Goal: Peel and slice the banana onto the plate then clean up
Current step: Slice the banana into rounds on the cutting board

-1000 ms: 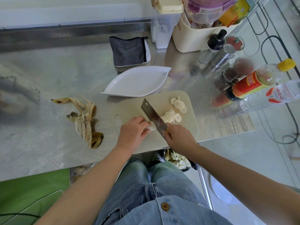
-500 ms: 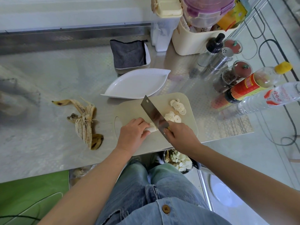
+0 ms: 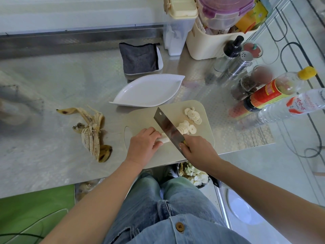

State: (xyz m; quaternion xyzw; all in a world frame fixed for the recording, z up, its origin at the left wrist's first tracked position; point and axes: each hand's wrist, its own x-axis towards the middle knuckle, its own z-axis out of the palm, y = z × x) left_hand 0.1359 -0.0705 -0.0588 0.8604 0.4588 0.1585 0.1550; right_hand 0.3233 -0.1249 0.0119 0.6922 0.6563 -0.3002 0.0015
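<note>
The knife has stepped closer to the left hand, whose curled fingers pin the short banana stub on the board at the desk's front edge. The right hand's fingers wrap the handle. Slices pile up, so slicing looks nearly done.

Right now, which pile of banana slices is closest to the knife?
The nearer pile, lying right against the knife. The other pile sits farther back, near the cutting board's far corner, apart from the blade.
</note>
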